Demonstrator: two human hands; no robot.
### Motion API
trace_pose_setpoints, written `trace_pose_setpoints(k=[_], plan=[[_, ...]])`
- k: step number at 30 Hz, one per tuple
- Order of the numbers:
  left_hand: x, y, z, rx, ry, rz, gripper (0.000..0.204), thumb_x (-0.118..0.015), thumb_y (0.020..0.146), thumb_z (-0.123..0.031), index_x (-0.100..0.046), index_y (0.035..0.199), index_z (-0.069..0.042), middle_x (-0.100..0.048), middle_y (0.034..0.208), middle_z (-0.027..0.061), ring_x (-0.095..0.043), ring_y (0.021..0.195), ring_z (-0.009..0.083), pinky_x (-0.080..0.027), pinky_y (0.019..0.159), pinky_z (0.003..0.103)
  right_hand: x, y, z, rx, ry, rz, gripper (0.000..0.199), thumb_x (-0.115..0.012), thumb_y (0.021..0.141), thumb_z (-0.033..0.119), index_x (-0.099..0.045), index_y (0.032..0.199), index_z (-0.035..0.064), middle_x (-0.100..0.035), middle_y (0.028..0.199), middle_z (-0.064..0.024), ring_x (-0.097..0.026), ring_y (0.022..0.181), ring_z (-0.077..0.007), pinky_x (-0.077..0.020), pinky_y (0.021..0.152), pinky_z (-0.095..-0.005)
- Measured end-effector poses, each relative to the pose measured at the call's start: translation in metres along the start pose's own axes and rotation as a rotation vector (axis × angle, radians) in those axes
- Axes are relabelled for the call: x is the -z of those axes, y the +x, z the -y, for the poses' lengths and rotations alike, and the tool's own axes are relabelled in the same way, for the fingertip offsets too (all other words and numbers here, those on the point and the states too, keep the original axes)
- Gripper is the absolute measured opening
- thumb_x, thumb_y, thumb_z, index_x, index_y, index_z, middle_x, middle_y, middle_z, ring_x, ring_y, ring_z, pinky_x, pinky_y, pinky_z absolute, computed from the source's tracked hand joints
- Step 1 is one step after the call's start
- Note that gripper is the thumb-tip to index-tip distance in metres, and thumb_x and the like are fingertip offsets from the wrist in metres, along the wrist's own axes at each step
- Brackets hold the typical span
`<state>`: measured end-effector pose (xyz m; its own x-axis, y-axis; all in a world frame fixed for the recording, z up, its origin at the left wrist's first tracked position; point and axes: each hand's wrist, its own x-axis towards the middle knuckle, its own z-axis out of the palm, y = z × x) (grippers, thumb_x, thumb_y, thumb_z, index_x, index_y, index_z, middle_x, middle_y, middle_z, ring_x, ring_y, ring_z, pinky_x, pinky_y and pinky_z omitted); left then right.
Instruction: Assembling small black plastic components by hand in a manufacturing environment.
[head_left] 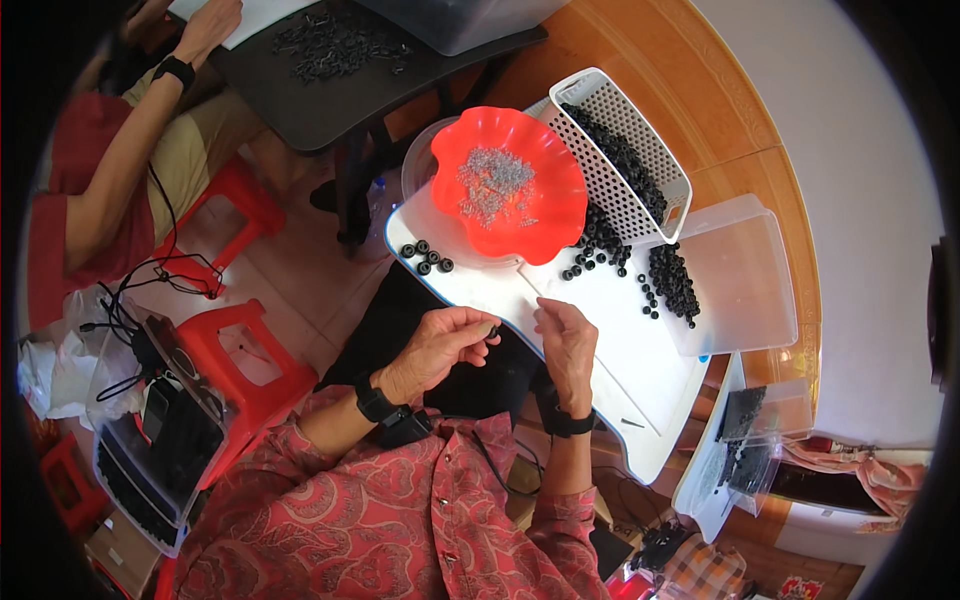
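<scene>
My left hand (445,350) is closed in a pinch on a small black round part (492,332), held just off the near edge of the white table (640,380). A short gap to the right, my right hand (567,345) has its thumb and fingertips pressed together; whatever is between them, if anything, is too small to make out. Beyond both hands sits a red scalloped bowl (560,190) with many tiny clear pieces (495,180) in it. Several black round parts (427,258) lie in a small group on the table's left end.
A white perforated basket (660,215) heaped with black parts stands behind the bowl's right side, with more black parts (600,240) spilled beside it. A clear plastic bin (740,270) lies farther right. Another person's arm (130,150) is at a dark table (340,95), upper left.
</scene>
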<state>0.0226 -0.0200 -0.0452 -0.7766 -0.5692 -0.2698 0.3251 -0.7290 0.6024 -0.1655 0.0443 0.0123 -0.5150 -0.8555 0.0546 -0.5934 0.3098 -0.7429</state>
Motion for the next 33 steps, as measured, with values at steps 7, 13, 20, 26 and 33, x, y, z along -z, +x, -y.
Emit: trace_pose_setpoints(k=[7,13,20,26,33], plan=[[0.000,0.001,0.002,0.000,0.000,-0.007,0.026,-0.059,0.098,-0.015,-0.062,0.117,0.003,-0.069,0.097,0.0102,-0.063,0.070,0.0067,-0.058,0.067,0.023,-0.005,-0.002,-0.001,-0.008,-0.006,-0.030,0.019,-0.069,0.084,0.002,-0.070,0.102,-0.0027,-0.071,0.087,-0.0130,-0.067,0.072,-0.0177,-0.0520,0.066,-0.0293],[0.000,-0.001,0.000,-0.016,0.007,-0.014,0.026,-0.058,0.099,-0.015,-0.062,0.118,0.002,-0.067,0.095,0.0088,-0.063,0.069,0.0070,-0.058,0.065,0.023,-0.010,-0.006,-0.012,0.133,-0.122,-0.089,0.017,-0.066,0.084,0.001,-0.071,0.100,0.0018,-0.067,0.085,-0.0149,-0.066,0.074,-0.0265,-0.0514,0.066,-0.0343],[-0.003,0.001,-0.003,0.031,0.046,0.015,0.024,-0.057,0.099,-0.016,-0.063,0.114,0.002,-0.065,0.095,0.0083,-0.064,0.071,0.0089,-0.059,0.066,0.024,-0.020,-0.011,-0.007,0.210,-0.324,-0.128,0.015,-0.068,0.083,0.004,-0.073,0.095,0.0103,-0.062,0.087,-0.0114,-0.064,0.074,-0.0307,-0.0509,0.065,-0.0387],[-0.004,0.000,-0.003,0.005,0.034,0.016,0.021,-0.055,0.099,-0.013,-0.060,0.111,0.004,-0.065,0.100,0.0114,-0.067,0.078,0.0151,-0.060,0.065,0.026,-0.025,-0.017,-0.010,0.249,-0.347,-0.220,0.003,-0.067,0.081,0.005,-0.066,0.084,0.0060,-0.060,0.084,-0.0130,-0.062,0.075,-0.0346,-0.0493,0.063,-0.0440],[-0.013,0.002,0.007,-0.072,0.356,-0.041,0.023,-0.061,0.097,-0.016,-0.062,0.114,0.000,-0.064,0.086,0.0053,-0.059,0.064,0.0071,-0.048,0.049,0.018,-0.023,-0.058,0.013,0.306,-0.213,-0.092,0.008,-0.064,0.083,0.005,-0.060,0.089,0.0030,-0.057,0.084,-0.0156,-0.059,0.073,-0.0374,-0.0481,0.063,-0.0451]])
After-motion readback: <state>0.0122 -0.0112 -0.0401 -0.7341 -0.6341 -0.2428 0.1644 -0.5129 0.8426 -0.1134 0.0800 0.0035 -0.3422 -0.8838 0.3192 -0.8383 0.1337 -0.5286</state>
